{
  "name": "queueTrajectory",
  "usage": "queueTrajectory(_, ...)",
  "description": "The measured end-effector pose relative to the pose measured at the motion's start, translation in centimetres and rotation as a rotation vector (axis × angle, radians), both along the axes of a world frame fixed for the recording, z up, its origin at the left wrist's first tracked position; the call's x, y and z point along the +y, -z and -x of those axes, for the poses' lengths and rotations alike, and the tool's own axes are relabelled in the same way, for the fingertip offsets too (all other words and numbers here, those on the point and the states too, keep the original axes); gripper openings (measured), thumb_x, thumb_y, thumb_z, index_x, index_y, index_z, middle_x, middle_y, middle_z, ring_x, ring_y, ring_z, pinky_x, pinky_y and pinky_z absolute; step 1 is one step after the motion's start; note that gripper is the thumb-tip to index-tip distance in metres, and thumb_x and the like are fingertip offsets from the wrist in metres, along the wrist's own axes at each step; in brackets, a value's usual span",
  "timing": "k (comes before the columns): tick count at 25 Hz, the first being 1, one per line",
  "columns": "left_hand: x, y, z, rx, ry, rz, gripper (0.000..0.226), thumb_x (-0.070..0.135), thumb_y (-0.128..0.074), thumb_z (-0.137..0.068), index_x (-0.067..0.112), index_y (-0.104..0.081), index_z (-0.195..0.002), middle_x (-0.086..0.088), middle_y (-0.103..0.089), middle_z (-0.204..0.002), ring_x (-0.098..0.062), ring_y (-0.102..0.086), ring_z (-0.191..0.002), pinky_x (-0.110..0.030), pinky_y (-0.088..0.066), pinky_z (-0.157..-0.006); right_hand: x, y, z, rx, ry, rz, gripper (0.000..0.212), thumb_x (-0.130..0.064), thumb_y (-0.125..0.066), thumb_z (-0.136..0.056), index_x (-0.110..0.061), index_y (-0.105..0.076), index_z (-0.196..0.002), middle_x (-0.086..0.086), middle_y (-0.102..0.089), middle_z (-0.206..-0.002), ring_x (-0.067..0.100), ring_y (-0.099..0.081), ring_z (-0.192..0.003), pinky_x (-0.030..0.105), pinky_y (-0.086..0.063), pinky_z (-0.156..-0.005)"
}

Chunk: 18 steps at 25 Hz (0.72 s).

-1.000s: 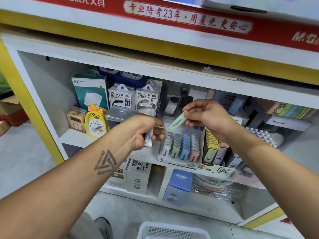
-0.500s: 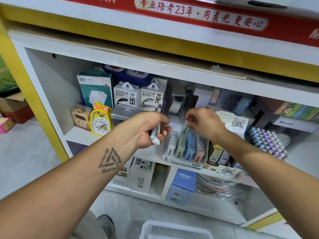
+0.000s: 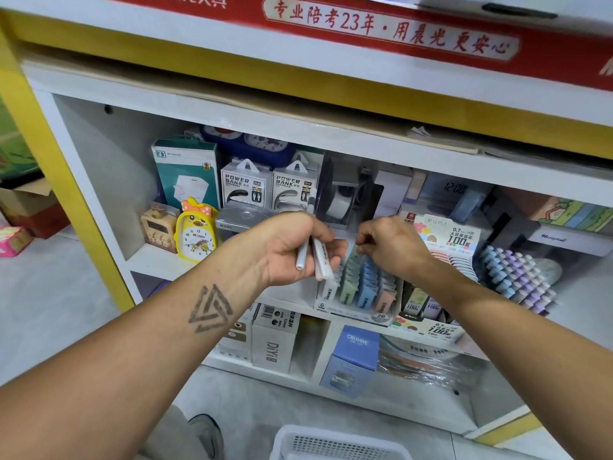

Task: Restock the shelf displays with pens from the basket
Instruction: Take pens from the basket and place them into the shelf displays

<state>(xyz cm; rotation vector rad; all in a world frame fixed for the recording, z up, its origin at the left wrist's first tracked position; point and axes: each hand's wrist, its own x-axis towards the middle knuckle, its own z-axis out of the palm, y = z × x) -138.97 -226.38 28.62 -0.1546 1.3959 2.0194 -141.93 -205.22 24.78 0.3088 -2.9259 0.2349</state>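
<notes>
A single head-worn camera looks forward and steeply down into a white shelf unit with yellow edging (image 3: 83, 207), from close in front of it. Both bare forearms stretch from the near bottom corners toward the middle shelf. A red banner with white characters (image 3: 391, 31) crosses the far top, and a white slotted plastic basket (image 3: 338, 446) sits at the near bottom edge.

The right hand (image 3: 389, 247) hides whatever its fingers perhaps pinch; the basket (image 3: 335, 443) is cut off by the bottom edge.
</notes>
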Motion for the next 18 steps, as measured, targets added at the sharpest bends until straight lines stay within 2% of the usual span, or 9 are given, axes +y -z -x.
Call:
queueTrajectory(5, 0.01, -0.23, -0.42, -0.028, 0.005, -0.111, 0.011, -0.006, -0.045, -0.098, -0.011, -0.054, -0.097, -0.027, -0.072, -0.085, -0.034, -0.074, -0.073, -0.044, -0.061, -0.071, 0.15, -0.35, -0.27, -0.021, -0.022, -0.011, 0.009, -0.013, -0.074, -0.086, -0.022, -0.072, -0.084, -0.008, -0.068, -0.081, 0.017, -0.065, -0.082, 0.031, -0.053, -0.075)
queueTrajectory(11, -0.26, -0.16, -0.14, -0.007, -0.103, -0.098, 0.018, -0.003, -0.046, -0.1, -0.011, -0.05, -0.116, -0.031, -0.071, -0.082, -0.036, -0.073, -0.079, -0.044, -0.062, -0.06, 0.56, -0.35, -0.36, 0.0, -0.028, 0.043, 0.008, -0.012, -0.074, -0.086, -0.02, -0.075, -0.083, -0.005, -0.074, -0.086, 0.017, -0.067, -0.082, 0.032, -0.055, -0.078)
queueTrajectory(13, -0.32, -0.06, -0.01, 0.001, -0.135, -0.08, 0.02, -0.003, -0.046, -0.1, -0.007, -0.05, -0.119, -0.031, -0.071, -0.081, -0.037, -0.074, -0.073, -0.044, -0.062, -0.059, 0.32, -0.06, -0.37, -0.01, -0.053, 0.068, 0.008, -0.012, -0.075, -0.086, -0.02, -0.076, -0.084, -0.006, -0.074, -0.085, 0.014, -0.067, -0.08, 0.031, -0.055, -0.079)
queueTrajectory(15, -0.27, 0.05, 0.06, -0.002, -0.131, -0.06, 0.016, -0.002, -0.045, -0.101, -0.007, -0.052, -0.114, -0.028, -0.072, -0.08, -0.035, -0.074, -0.073, -0.042, -0.062, -0.059, -0.05, 0.11, -0.27, -0.018, -0.087, 0.091, 0.007, -0.013, -0.076, -0.085, -0.02, -0.076, -0.084, -0.006, -0.074, -0.083, 0.011, -0.066, -0.077, 0.03, -0.056, -0.079)
queueTrajectory(18, -0.28, 0.37, 0.26, -0.009, -0.131, -0.03, 0.016, 0.001, -0.044, -0.102, -0.008, -0.055, -0.109, -0.025, -0.073, -0.086, -0.029, -0.072, -0.086, -0.04, -0.062, -0.062, -0.29, 0.2, -0.06, -0.038, -0.082, 0.081, 0.007, -0.014, -0.076, -0.085, -0.021, -0.076, -0.084, -0.006, -0.073, -0.085, 0.012, -0.067, -0.079, 0.031, -0.056, -0.078)
